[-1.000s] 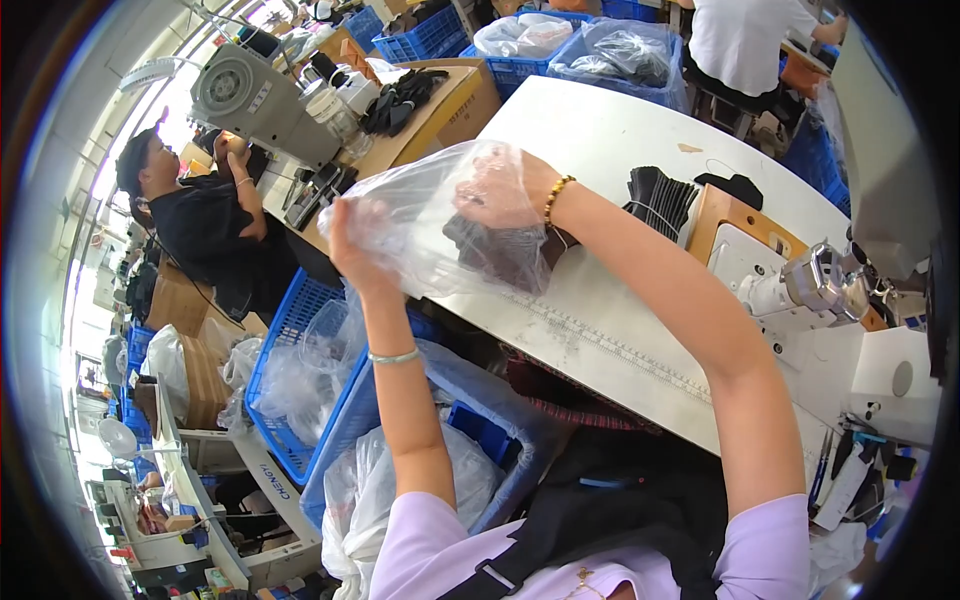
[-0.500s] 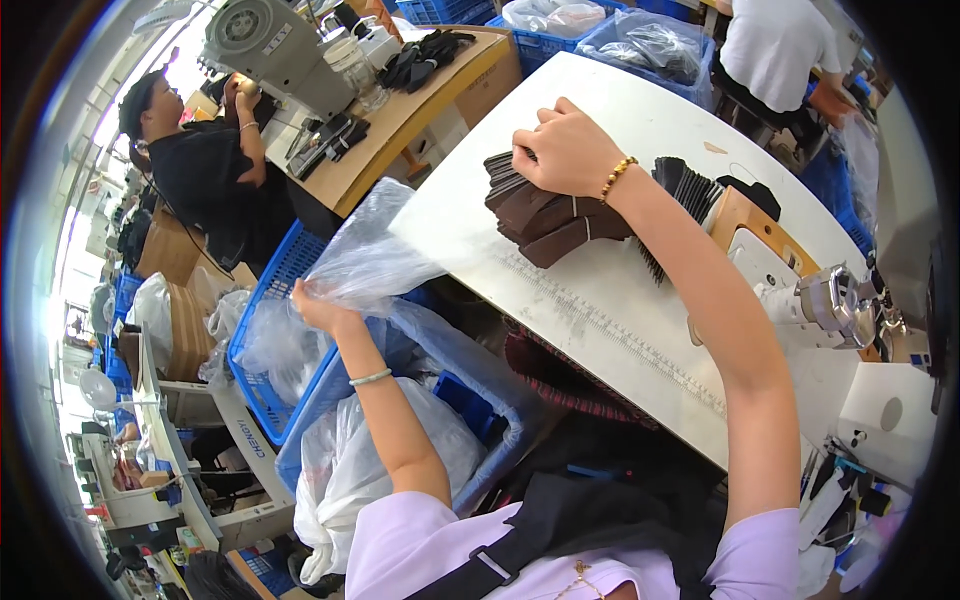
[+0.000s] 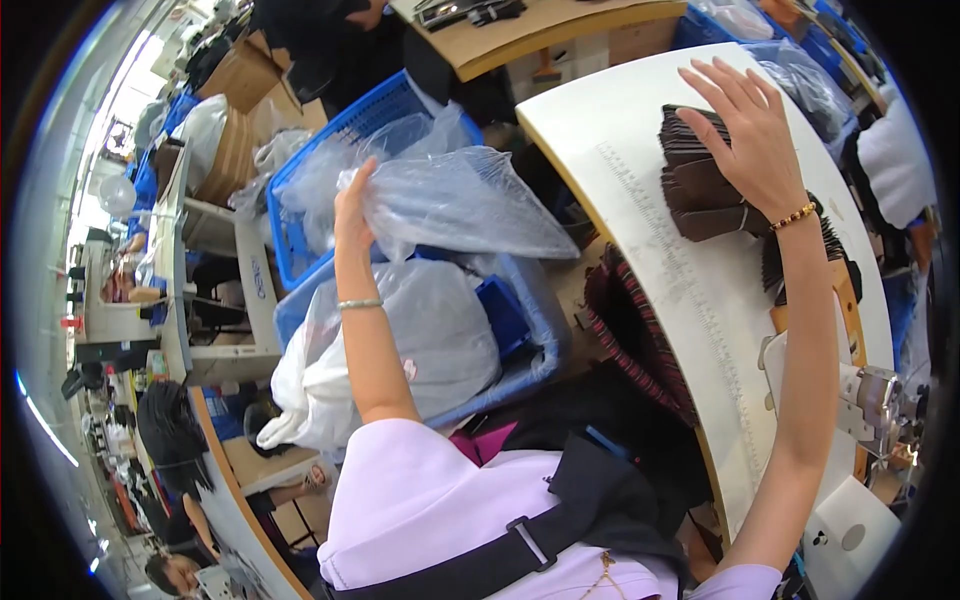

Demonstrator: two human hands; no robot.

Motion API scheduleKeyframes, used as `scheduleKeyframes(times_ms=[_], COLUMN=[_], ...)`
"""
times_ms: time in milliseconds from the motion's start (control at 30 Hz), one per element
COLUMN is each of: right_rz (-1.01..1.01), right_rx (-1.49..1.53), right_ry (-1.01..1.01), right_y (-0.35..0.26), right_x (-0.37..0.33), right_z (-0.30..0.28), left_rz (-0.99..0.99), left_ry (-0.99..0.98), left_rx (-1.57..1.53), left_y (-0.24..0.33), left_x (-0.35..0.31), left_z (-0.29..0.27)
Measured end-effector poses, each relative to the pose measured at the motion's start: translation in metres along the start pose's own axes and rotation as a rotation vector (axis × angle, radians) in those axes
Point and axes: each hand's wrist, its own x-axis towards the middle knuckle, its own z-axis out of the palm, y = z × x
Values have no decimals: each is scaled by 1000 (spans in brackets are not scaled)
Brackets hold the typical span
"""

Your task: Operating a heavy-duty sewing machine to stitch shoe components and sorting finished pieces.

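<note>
My left hand (image 3: 355, 208) is closed on the edge of a clear plastic bag (image 3: 470, 195), which stretches out to the right above a lined blue bin (image 3: 545, 330). Fingers apart, my right hand (image 3: 745, 145) lies over a bundled stack of dark brown cut pieces (image 3: 695, 195) on the white tabletop (image 3: 630, 120). A light band goes round the stack. Whether the palm presses on the pieces I cannot tell. More black pieces (image 3: 828, 240) are partly hidden behind my right wrist.
A sewing machine (image 3: 875, 400) stands at the table's right end. A blue crate (image 3: 285, 235) with clear plastic sits beyond the bin, which holds a large whitish bag (image 3: 430, 320). Dark red-striped fabric (image 3: 640, 330) hangs beside the table. Another person (image 3: 330, 45) is at the far side.
The view has turned left. The plastic bag has come off the table corner and now hangs over the bin and crate. My right hand has opened from a curled grip on the brown stack.
</note>
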Motion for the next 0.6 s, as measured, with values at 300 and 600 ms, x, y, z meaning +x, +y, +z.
scheduleKeyframes(times_ms=[300,600], right_rz=[59,-68], right_rx=[12,243], right_ry=[28,108], right_y=[-21,-88], right_x=[-11,-62], right_z=[-9,-69], left_rz=[812,-365], left_ry=[310,-573], left_rx=[1449,1261], left_y=[-30,-217], left_x=[9,3], left_z=[-33,-20])
